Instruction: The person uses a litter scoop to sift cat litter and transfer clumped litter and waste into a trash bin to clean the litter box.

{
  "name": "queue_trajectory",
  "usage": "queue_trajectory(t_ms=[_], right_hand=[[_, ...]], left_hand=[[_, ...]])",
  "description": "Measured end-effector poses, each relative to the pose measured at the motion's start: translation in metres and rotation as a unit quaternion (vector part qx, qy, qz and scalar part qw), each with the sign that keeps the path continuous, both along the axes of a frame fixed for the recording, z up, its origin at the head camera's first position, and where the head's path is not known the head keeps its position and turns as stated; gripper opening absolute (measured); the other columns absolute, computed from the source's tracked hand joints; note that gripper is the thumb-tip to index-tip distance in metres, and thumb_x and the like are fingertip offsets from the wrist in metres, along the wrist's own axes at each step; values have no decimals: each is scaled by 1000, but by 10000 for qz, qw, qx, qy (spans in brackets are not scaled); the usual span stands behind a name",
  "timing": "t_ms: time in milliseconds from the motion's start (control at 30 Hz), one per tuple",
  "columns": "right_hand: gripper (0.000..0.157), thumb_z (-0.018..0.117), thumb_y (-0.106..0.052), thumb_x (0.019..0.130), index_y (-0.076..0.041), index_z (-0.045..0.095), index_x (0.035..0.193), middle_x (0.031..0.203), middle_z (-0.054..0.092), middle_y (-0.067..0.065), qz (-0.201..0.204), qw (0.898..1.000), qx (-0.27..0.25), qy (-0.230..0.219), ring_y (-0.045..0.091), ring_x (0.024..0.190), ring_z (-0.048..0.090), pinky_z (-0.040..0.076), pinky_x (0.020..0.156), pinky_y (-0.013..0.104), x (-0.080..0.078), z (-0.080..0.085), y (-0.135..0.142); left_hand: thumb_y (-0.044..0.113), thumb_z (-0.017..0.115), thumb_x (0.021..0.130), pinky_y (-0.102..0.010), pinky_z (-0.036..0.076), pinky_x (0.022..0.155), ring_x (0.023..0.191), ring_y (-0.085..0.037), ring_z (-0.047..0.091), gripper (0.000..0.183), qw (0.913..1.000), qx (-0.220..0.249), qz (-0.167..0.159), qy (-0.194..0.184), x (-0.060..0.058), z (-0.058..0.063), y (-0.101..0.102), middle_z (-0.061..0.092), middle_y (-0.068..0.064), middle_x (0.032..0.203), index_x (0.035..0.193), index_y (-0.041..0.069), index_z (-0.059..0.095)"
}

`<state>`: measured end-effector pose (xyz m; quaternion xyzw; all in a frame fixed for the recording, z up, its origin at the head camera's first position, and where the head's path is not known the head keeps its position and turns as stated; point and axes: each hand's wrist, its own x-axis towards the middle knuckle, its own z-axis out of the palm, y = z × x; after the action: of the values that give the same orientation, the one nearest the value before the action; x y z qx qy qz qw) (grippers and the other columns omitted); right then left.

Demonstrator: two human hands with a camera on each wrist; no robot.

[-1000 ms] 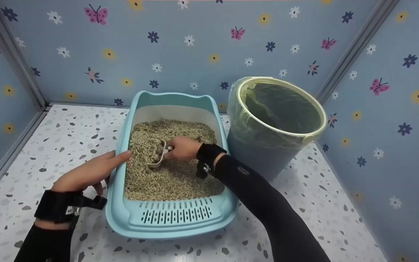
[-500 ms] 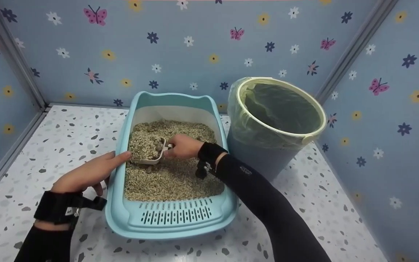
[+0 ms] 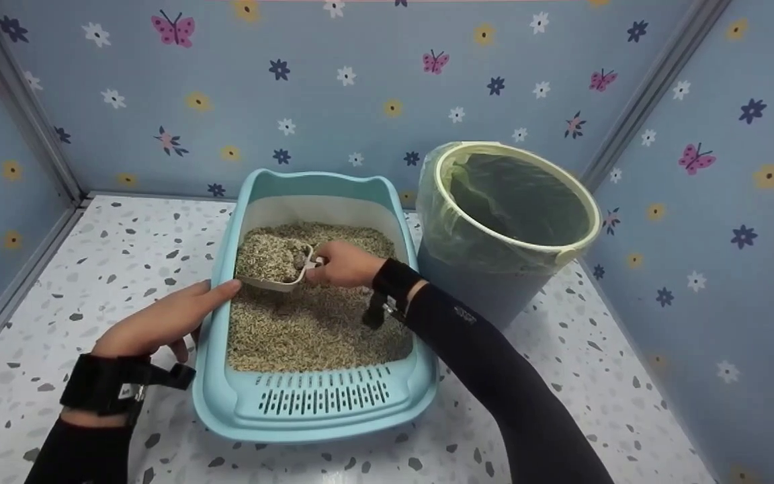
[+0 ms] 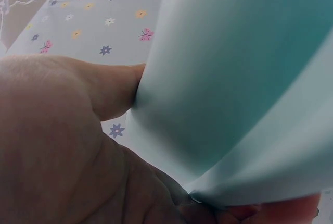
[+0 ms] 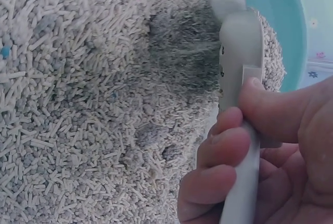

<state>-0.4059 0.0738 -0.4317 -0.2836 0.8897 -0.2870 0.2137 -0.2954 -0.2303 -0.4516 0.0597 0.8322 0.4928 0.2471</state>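
My right hand point(image 3: 347, 263) grips the handle of a pale litter scoop point(image 5: 237, 41), thumb along the top and fingers curled beneath. Heaped with pellet litter and a few darker clumps, the scoop is over the left half of a light-blue litter box point(image 3: 320, 425). Loose litter point(image 3: 320, 336) covers the floor of the box, with grey clumps point(image 5: 151, 135) showing in the right wrist view. At the box's left side my left hand point(image 3: 155, 321) holds the wall: the thumb lies on the rim and other fingers curl under the edge, partly hidden.
A tall bin point(image 3: 481, 296) lined with a thin yellowish bag point(image 3: 435, 202) stands right of the litter box, its mouth uncovered. Flower-patterned panels point(image 3: 333, 101) enclose the back and both sides. The floor point(image 3: 138, 249) is white with grey speckles.
The scoop, tilted in the litter a second ago, has levelled and come up full, moving slightly toward the back of the box. The left hand has stayed at the rim.
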Motion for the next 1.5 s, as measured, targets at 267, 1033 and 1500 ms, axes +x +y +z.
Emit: queue_trajectory(t_ms=[267,1033,1500], right_hand=[[16,71,-22,113,-11,69,101,82,61,1,-288,9995,-113,-62,11,65,48,42,64,27,1,2,6],[28,70,-24,112,-15,61,87,71,48,-6,-516,9953,-453,687,11,60,41,37,64,28,36,27,40],[26,71,-25,112,-16,62,89,76,53,-5,-681,9905,-322,1150,12,66,49,46,67,33,76,48,58]], left_hand=[[69,37,116,-42,60,50,79,-25,64,75,10000,-78,4,9,0,-3,-1,60,-14,104,144,0,42],[75,40,113,-46,62,52,73,-28,67,79,10000,-22,19,22,1,0,-1,61,-18,108,141,1,44],[76,41,112,-45,62,51,65,-28,64,79,10000,-68,68,19,3,1,0,59,-19,108,138,1,46]])
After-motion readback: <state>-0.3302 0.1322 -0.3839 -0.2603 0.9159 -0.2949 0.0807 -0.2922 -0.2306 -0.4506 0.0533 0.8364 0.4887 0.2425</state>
